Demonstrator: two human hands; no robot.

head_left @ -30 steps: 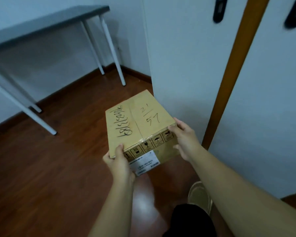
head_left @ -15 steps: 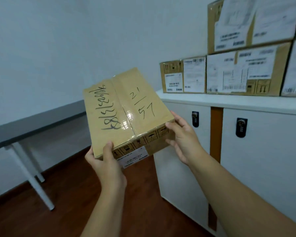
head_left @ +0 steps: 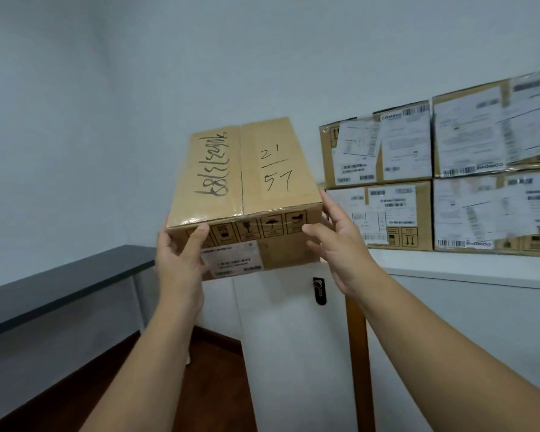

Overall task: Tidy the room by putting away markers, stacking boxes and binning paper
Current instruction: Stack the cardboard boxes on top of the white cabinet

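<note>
A brown cardboard box point(head_left: 247, 182) with black handwriting "21/57" on its taped top is held up in the air, above and left of the white cabinet's corner. My left hand point(head_left: 178, 257) grips its near left corner, thumb on the front face. My right hand point(head_left: 340, 241) presses against its right side. Just right of it, on the cabinet top, stands a stack of two labelled boxes point(head_left: 378, 182), with two bigger stacked boxes point(head_left: 493, 169) further right. No markers or paper are in view.
The white cabinet point(head_left: 293, 338) has a black lock point(head_left: 319, 289) and a brown wooden strip point(head_left: 356, 353) between its doors. A dark grey table point(head_left: 60, 291) stands at the left against the wall. Dark wooden floor point(head_left: 212, 385) shows below.
Both hands have raised the box from near the floor up to cabinet-top height and moved it toward the stacked boxes. The view has tilted up from the floor to the wall.
</note>
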